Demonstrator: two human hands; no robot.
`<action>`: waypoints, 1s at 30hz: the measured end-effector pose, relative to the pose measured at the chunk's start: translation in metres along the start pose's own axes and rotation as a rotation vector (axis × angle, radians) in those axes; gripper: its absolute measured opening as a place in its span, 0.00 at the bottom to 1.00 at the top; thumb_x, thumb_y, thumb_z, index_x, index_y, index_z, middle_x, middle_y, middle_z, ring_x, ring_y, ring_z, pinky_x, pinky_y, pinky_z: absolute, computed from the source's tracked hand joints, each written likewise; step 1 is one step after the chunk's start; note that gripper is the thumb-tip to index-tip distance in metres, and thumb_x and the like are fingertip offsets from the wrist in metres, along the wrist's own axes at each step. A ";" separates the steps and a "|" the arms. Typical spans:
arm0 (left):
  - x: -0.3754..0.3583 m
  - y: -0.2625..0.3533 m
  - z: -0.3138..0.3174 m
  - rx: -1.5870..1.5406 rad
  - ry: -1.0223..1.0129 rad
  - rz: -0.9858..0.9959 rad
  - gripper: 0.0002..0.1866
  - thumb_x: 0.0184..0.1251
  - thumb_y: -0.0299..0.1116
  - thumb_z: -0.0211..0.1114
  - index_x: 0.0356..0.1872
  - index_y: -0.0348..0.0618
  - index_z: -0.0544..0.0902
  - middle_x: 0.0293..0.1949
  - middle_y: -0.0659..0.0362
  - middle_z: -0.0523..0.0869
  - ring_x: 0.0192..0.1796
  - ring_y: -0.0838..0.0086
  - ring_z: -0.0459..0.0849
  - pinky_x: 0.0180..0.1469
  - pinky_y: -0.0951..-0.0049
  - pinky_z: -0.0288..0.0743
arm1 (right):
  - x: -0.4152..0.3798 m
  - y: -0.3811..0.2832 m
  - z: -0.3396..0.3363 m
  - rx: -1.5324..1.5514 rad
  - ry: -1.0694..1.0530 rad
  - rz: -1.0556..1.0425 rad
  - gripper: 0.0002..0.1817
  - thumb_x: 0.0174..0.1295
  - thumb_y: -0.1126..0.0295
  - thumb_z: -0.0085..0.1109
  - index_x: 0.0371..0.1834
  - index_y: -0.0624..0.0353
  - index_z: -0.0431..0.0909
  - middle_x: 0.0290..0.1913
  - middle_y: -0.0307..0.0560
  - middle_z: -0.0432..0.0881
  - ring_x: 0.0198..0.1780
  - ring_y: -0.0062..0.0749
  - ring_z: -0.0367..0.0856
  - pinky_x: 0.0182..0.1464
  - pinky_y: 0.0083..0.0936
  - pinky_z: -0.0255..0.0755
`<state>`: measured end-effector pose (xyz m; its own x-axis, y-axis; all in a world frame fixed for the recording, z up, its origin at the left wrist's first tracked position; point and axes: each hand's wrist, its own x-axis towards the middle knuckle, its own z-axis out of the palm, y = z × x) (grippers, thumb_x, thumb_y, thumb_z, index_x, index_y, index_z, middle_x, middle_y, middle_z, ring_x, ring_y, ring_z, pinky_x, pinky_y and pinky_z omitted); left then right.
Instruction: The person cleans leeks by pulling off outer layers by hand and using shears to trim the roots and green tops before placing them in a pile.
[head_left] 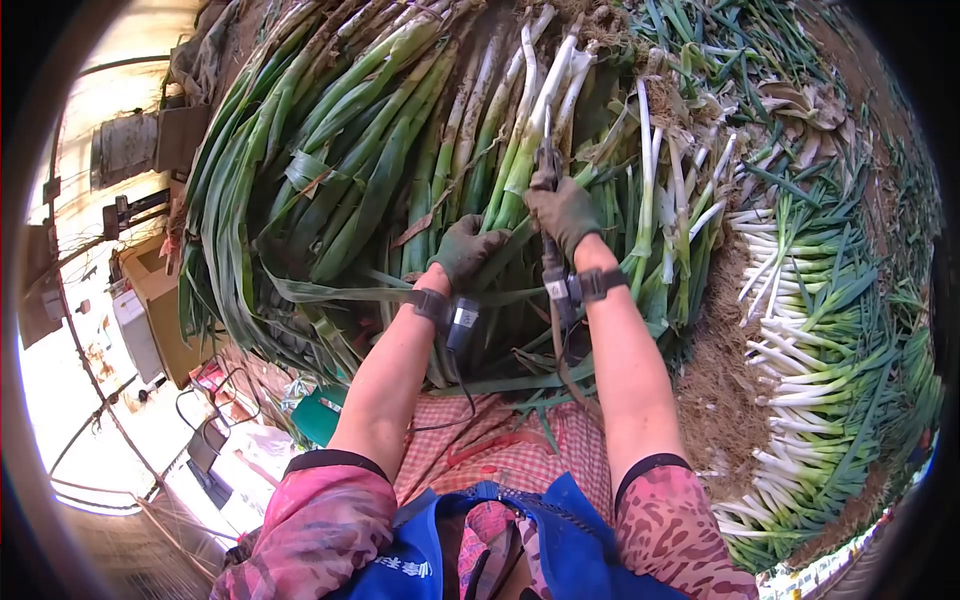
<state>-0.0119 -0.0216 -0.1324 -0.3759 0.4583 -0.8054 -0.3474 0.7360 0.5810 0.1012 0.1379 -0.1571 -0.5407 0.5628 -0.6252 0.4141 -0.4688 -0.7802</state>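
Observation:
Both of my hands wear dark green work gloves. My left hand (467,247) is closed around the leafy part of a green onion (519,160), whose white stalk points away from me. Beside it on the right, my right hand (567,212) grips an air blow gun (546,168). Its thin nozzle points up along the white stalks, and a hose (556,345) runs from it back toward my lap. A large pile of long green onions (375,150) lies under and around both hands, roots at the far end. The left fingertips are partly hidden by leaves.
At right, a long row of white-stemmed green onions (795,375) lies on the ground. Loose roots (725,400) cover the ground between row and pile. Leaf scraps lie at the upper right. Cardboard (160,310) and a green plastic item (316,418) are at left.

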 end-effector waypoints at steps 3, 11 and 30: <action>-0.001 0.000 0.000 0.012 0.008 0.017 0.28 0.59 0.42 0.77 0.56 0.33 0.82 0.45 0.53 0.90 0.44 0.73 0.87 0.49 0.71 0.82 | 0.027 0.010 -0.008 -0.217 0.001 0.012 0.10 0.59 0.69 0.68 0.41 0.55 0.77 0.27 0.39 0.80 0.23 0.30 0.80 0.26 0.31 0.76; -0.004 -0.011 0.000 -0.008 -0.010 0.033 0.28 0.61 0.44 0.76 0.56 0.33 0.82 0.45 0.54 0.89 0.44 0.74 0.87 0.49 0.72 0.81 | 0.046 -0.003 -0.027 0.018 -0.064 0.069 0.16 0.58 0.61 0.68 0.42 0.59 0.79 0.29 0.45 0.83 0.30 0.35 0.84 0.33 0.35 0.77; -0.037 -0.050 0.152 0.140 0.126 0.024 0.29 0.67 0.49 0.69 0.60 0.37 0.77 0.46 0.43 0.89 0.46 0.55 0.90 0.52 0.60 0.81 | -0.047 0.019 -0.172 -0.264 0.204 -0.032 0.15 0.59 0.72 0.67 0.47 0.64 0.77 0.38 0.39 0.82 0.38 0.26 0.81 0.43 0.26 0.77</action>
<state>0.1496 0.0001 -0.1491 -0.4900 0.4172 -0.7654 -0.2173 0.7918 0.5708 0.2602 0.2200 -0.1460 -0.4105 0.7115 -0.5703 0.5892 -0.2704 -0.7614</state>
